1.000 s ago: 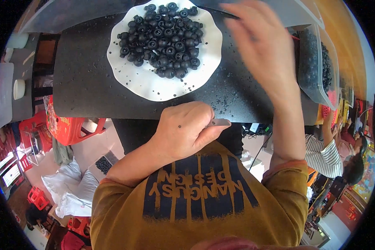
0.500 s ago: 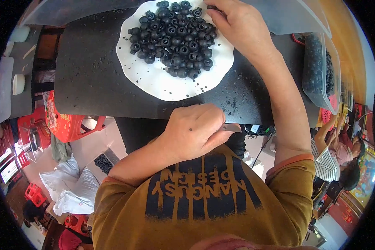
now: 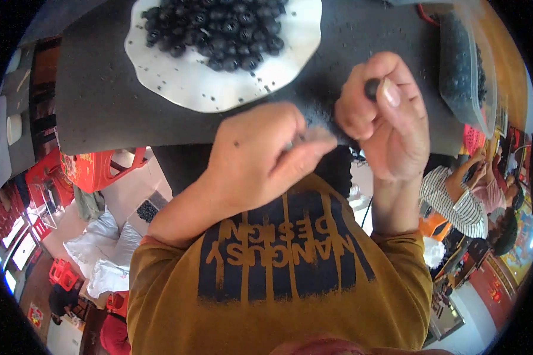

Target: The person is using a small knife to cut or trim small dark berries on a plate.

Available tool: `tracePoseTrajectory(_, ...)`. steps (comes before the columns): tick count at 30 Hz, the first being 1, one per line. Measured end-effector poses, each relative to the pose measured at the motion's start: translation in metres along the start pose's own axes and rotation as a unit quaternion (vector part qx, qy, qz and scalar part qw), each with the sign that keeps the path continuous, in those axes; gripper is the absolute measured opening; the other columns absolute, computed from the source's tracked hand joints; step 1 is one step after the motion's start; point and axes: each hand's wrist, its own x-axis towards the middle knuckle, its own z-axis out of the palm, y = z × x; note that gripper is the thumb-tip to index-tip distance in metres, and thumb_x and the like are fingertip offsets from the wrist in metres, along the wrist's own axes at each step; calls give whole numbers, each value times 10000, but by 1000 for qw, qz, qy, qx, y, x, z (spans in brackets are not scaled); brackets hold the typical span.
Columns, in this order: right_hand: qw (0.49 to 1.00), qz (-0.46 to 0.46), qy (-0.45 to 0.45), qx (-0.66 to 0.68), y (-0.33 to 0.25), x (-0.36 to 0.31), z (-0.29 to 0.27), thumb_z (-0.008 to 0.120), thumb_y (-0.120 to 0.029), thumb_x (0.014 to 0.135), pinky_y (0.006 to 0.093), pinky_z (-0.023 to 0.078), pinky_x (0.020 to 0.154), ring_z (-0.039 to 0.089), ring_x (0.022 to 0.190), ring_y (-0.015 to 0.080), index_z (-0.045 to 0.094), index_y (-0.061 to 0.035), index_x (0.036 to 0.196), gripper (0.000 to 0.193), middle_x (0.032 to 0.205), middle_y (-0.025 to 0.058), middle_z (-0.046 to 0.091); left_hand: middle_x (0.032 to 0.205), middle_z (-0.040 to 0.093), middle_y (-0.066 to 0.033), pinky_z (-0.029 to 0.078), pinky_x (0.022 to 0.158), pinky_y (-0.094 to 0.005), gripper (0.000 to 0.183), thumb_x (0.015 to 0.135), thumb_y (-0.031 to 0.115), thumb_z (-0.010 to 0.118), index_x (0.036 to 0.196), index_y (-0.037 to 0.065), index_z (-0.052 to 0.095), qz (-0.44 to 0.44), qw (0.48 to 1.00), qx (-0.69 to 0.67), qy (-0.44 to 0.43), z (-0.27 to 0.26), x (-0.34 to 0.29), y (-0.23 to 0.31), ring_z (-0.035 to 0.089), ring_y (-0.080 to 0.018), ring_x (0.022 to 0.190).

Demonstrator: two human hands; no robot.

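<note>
A small round black part [image 3: 371, 89] is pinched between the thumb and fingers of my right hand [image 3: 394, 121], which is raised over the table's near edge. To its left, my left hand [image 3: 251, 151] is closed with the thumb against the forefinger. Between them sits a thin flat grey piece like a small blade [image 3: 302, 138], blurred now. The two hands are apart. Beyond them stands a white wavy-rimmed plate [image 3: 213, 100] heaped with round black parts [image 3: 231, 32], several showing a short neck and an opening. Dark crumbs are scattered over the plate's bare near side.
Dark trimmings dot the black table [image 3: 95, 112]. A clear plastic bin [image 3: 465, 77] with black parts stands at the right. Red stools [image 3: 95, 168], white sacks [image 3: 103, 248] and a tray of black parts [image 3: 148, 210] are at the lower left. Other people [image 3: 456, 201] sit at the right.
My right hand has come back from the plate's far right rim toward my left hand, bringing a black part. The plate appears higher in the view.
</note>
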Motion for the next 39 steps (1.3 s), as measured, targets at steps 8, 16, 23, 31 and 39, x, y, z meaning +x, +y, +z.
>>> tracePoseTrajectory(8, 993, 26, 2, 114, 33, -29, 6, 531, -165, 868, 176, 316, 441, 369, 481, 52, 497, -34, 872, 135, 662, 23, 510, 600, 469, -15, 347, 488, -224, 326, 790, 281, 623, 696, 14, 462, -27, 998, -61, 1, 9, 2, 9, 412, -88, 544)
tracePoseTrajectory(16, 993, 19, 56, 99, 40, -37, 17, 569, -194, 851, 144, 299, 432, 365, 494, 3, 539, -51, 790, 159, 719, 16, 582, 573, 432, -61, 379, 447, -291, 436, 639, 408, 703, 660, 53, 451, 52, 997, 57, 26, 19, -3, 2, 464, -234, 490)
tracePoseTrajectory(23, 996, 36, 41, 72, 39, -34, 19, 560, -212, 858, 135, 298, 431, 384, 510, -4, 546, -60, 784, 170, 700, -4, 564, 589, 452, -62, 388, 453, -292, 416, 653, 397, 689, 678, 59, 448, 55, 996, 63, 35, 15, -4, -1, 481, -235, 503)
tracePoseTrajectory(31, 996, 36, 44, 63, 38, -31, 23, 557, -210, 861, 135, 287, 434, 371, 517, -10, 538, -58, 806, 163, 673, -32, 525, 594, 464, -61, 395, 457, -292, 401, 685, 399, 664, 696, 60, 450, 39, 996, 59, 45, 13, -4, -1, 498, -229, 511)
tracePoseTrajectory(39, 997, 21, 57, 57, 38, -29, 21, 558, -199, 859, 138, 280, 436, 360, 515, -5, 504, -67, 814, 149, 647, -48, 472, 598, 454, -77, 354, 459, -282, 522, 770, 539, 537, 731, 22, 475, 16, 996, 77, 38, 18, -5, -2, 432, -211, 492)
